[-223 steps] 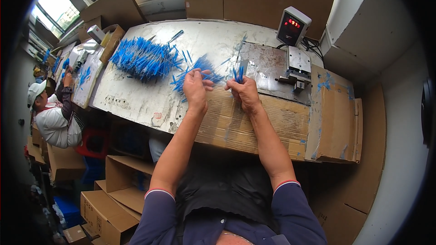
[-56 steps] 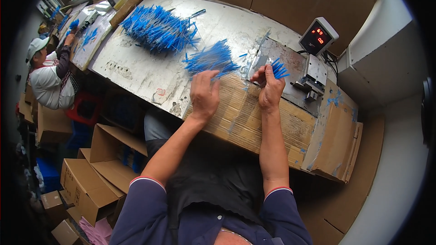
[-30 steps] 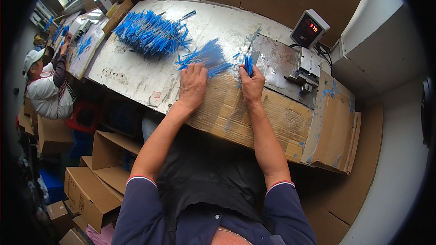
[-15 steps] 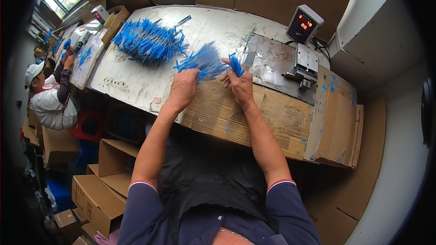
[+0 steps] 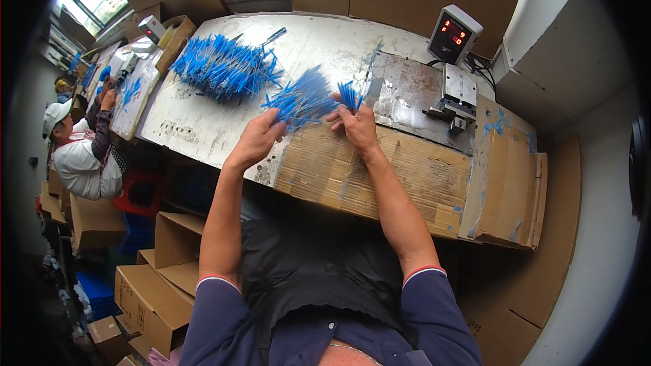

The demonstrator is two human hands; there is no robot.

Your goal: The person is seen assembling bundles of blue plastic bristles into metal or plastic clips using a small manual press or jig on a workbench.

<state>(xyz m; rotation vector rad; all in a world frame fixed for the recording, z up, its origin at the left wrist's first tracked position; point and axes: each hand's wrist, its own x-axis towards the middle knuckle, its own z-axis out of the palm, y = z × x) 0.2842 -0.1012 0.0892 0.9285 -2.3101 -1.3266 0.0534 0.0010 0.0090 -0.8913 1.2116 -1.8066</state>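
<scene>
My right hand [image 5: 355,129] is closed round a small bunch of thin blue-ended strips [image 5: 348,96], whose blue tips stick up above the fingers. Between my hands lies a loose pile of the same strips [image 5: 305,98], blurred in part. At the left lower edge of that pile is my left hand [image 5: 258,137], its fingers curled together; whatever is between them is too small to make out. Farther back on the left, a larger heap of blue-ended strips [image 5: 224,68] lies on the white table [image 5: 203,112].
A flat cardboard sheet [image 5: 400,176] covers the near table edge. To the right stand a metal device [image 5: 458,91] on a plate and a box with a red lit display [image 5: 453,35]. A pen-like tool [image 5: 274,35] lies behind the heap. A co-worker [image 5: 85,156] sits at far left.
My left hand has moved left and slightly toward me, off the pile's near edge. The right hand stays almost in place with its bunch, whose tips now fan upward. The display's lit figures differ.
</scene>
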